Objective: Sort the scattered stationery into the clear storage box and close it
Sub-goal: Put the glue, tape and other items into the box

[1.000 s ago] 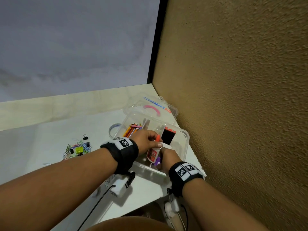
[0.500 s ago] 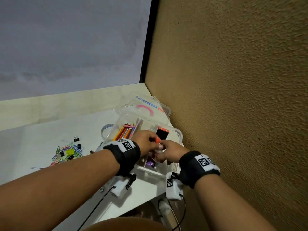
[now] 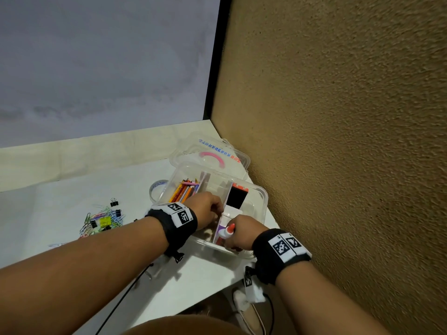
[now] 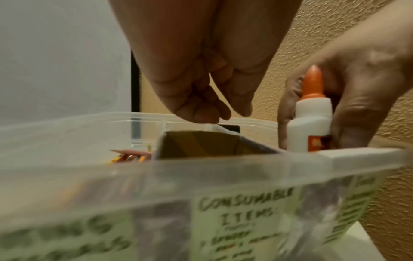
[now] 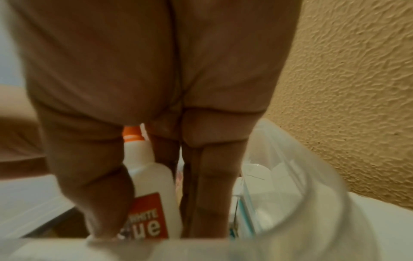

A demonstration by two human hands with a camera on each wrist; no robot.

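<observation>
Right hand (image 3: 238, 234) wrapped round glue bottle (image 4: 309, 121), upright, orange tip up; left hand (image 3: 205, 209) loosely curled, empty.

White glue bottle (image 4: 309, 121) with orange cap stands upright in the open clear storage box (image 3: 260, 201) beside coloured pencils (image 3: 185, 191).

Soft, even indoor light is falling from above; no hard glare is showing. In the head view, the forearms are casting diffuse shadows onto the counter (image 3: 121, 187) beneath the wristbands. Wide-angle distortion is bending the textured wall (image 3: 338, 141) toward the frame edges. In the left wrist view, the near rim of the storage box (image 4: 201, 169) is lying out of focus, its labels smearing. In the right wrist view, motion blur is softening the glue bottle (image 5: 148, 178) and the box rim below it.
</observation>
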